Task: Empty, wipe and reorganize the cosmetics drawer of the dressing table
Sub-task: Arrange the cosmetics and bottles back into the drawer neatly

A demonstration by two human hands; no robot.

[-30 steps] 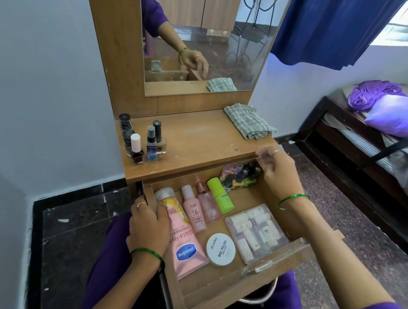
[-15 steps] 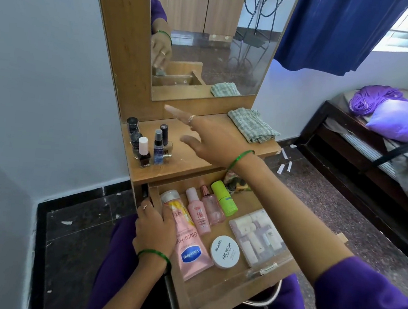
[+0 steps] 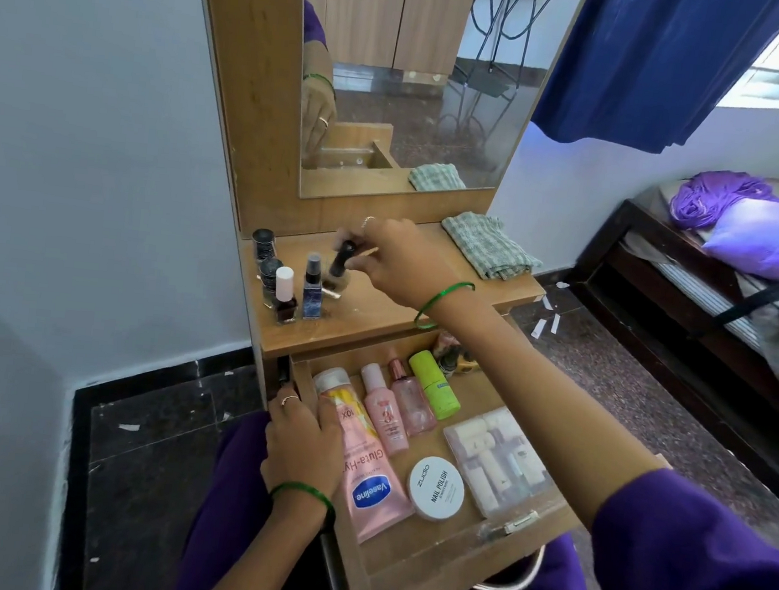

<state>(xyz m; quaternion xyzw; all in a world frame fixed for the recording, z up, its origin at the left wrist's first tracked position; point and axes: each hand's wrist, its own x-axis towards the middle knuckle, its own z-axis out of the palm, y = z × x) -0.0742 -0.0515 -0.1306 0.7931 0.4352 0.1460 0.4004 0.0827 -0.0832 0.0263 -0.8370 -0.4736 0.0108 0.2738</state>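
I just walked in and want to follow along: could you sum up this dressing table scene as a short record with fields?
Right hand: holds a small dark-capped bottle, blurred, over the wooden tabletop
Left hand: rests on the left wall of the open wooden drawer
On tabletop: dark nail polish bottles at left; folded green checked cloth at right
In drawer: pink Vaseline tube, round white nail polish remover tub, lime green tube, clear pouch of white bottles
Progress: drawer not yet emptied

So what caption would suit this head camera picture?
Right hand sets a nail polish bottle on the dressing table top.
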